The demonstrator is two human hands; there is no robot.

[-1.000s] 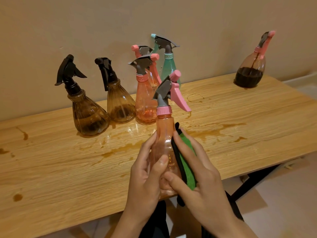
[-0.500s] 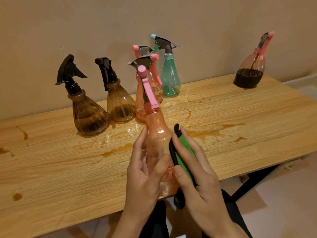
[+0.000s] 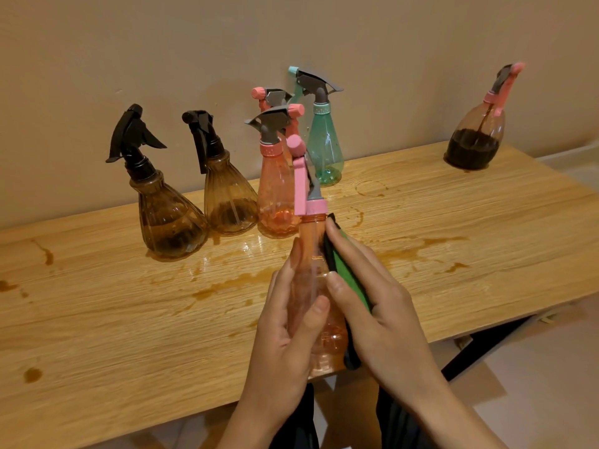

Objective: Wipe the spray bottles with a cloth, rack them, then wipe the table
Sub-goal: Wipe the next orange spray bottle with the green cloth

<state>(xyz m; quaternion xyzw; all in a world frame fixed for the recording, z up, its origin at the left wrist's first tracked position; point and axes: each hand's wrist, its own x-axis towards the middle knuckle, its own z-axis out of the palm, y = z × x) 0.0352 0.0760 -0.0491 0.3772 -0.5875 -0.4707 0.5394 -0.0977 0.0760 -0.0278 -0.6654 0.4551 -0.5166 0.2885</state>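
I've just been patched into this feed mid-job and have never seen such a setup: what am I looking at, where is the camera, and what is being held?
There is no machine here: a person works with two bare hands, and the one picture comes from a camera worn on their head, looking forward and down. The left hand grips a pink-orange spray bottle above the near edge of a wooden table. The right hand holds a green cloth against that bottle's side. Standing on the table: two brown bottles, two pink bottles, a teal bottle and, far right, a bottle with dark liquid. Brown spills mark the tabletop.
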